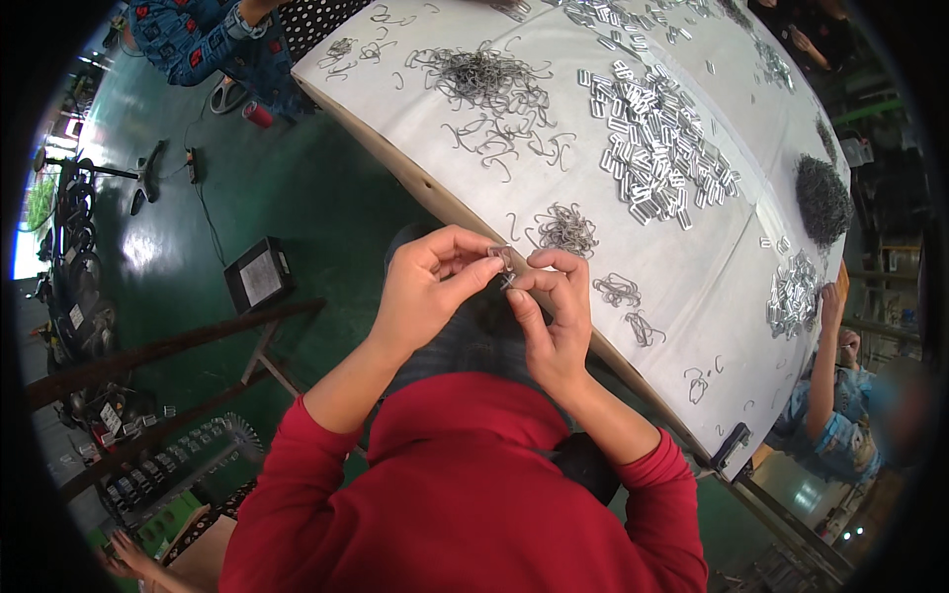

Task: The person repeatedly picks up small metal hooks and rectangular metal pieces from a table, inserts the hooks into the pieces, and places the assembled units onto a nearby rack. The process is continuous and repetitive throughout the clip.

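From where I stand, the person in the red top (465, 494) has both hands together just off the near edge of the white-covered table (682, 282), with the small metal bits (505, 259) between the fingertips. To work parts this fine well, I'd say the left hand (435, 282) should act as a steady clamp while the right hand (554, 316) does the small turning. A light pinch close to where the metal meets looks wiser than a hard squeeze, since thin wire could bend or spring away. Bringing the wrists in over the tabletop would probably help too, as anything dropped here could miss the table.

As for the fingers, the left thumb and forefinger are closed in a pinch on the metal, the other fingers curled behind. The right thumb and forefinger come nearly together at the lower end of it, seemingly gripping, with the remaining fingers loosely bent. It's all so small that I can't fairly tell whether they hold one piece or two linked ones. Just beyond the hands lies a small pile of wire hooks (566, 230), and farther off a heap of flat metal buckles (652, 143).
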Tool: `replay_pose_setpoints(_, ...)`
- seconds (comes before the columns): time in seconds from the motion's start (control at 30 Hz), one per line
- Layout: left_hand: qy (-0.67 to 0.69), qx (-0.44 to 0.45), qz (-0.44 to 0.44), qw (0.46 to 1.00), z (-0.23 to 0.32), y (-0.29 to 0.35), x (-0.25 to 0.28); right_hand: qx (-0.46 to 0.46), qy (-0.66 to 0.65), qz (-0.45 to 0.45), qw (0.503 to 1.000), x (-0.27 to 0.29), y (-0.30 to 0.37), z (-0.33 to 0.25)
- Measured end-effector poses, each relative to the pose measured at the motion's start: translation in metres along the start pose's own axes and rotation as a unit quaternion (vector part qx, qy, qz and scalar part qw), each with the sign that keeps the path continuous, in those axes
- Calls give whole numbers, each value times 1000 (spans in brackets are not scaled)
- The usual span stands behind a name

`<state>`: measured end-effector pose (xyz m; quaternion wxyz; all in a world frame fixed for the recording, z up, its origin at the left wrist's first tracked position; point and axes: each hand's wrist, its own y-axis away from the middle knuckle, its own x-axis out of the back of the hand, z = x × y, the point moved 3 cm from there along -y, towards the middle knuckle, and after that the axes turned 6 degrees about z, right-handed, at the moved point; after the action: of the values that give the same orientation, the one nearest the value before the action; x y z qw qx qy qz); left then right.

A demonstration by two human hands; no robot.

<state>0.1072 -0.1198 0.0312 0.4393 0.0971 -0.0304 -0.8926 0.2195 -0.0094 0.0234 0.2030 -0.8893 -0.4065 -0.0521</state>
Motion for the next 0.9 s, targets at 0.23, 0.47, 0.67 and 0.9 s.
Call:
replay_pose_setpoints(0.23,-35,-31,52,998,1,15,4,-25,-14,0,1000,-15,1,-1)
replay_pose_setpoints(0.47,-77,-129,126,981,1,16,9,-30,0,6,1000,-29,-1,-1)
replay_pose_setpoints(0.67,-90,-123,138,979,-4,13,20,-29,1,14,999,-36,-5,0)
replay_pose_setpoints(0.9,-161,-211,136,955,-3,8,25,-44,21,3,999,-44,-7,5)
